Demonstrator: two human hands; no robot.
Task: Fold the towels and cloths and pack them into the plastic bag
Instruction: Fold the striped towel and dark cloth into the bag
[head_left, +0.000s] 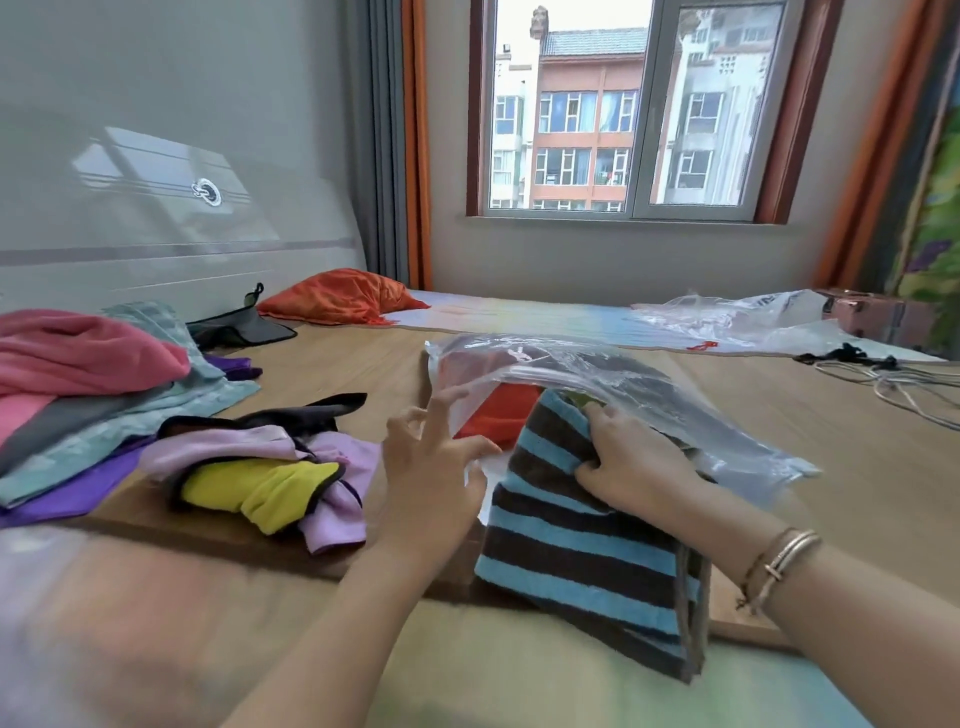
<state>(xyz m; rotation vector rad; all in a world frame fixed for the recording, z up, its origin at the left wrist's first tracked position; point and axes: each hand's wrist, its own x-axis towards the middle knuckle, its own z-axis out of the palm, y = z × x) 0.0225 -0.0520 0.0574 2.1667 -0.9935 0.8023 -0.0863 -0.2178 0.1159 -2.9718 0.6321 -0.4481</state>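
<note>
A clear plastic bag (613, 379) lies on the wooden board with its mouth toward me; an orange cloth (501, 413) shows inside it. My right hand (631, 462) grips the far end of a folded blue-and-brown striped towel (576, 551), and that end sits in the bag's mouth. My left hand (434, 467) is at the bag's left lower edge, thumb and fingers pinching the plastic there. To the left lies a heap of lilac, yellow and black-edged cloths (270, 467). Further left are pink, teal, grey and purple towels (88, 389).
The wooden board (841, 467) covers the bed. An orange cloth bundle (343, 296) and a grey item lie at the back. A second clear bag (737, 317), a black strap and grey cables (893, 384) sit at the right.
</note>
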